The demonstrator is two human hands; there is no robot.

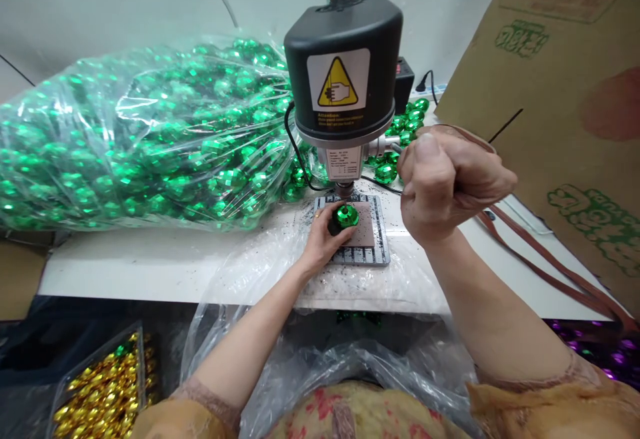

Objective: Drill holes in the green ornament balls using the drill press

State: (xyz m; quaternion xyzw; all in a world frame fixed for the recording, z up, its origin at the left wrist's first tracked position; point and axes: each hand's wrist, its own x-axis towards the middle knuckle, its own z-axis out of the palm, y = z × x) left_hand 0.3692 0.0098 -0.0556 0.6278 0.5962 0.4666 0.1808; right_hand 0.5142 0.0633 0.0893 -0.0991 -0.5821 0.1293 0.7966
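Observation:
In the head view a small black drill press (345,72) stands at the middle of the white table. My left hand (323,242) grips a shiny green faceted ball (349,215) on a flat wooden-looking pad (366,229) over the slotted metal base (381,252). The drill bit (345,198) comes down onto the top of this ball; how deep it sits I cannot tell. To the right of the drill head, my right hand (450,176) is closed in a fist round the drill press lever (393,142), whose grip is mostly hidden by the fingers.
A big clear bag of green faceted balls (145,139) lies on the left, with loose green balls (413,119) behind the drill. A cardboard box (565,92) and brown straps (555,272) are at right. Gold balls (103,392) sit low left. Dark shavings dot the base.

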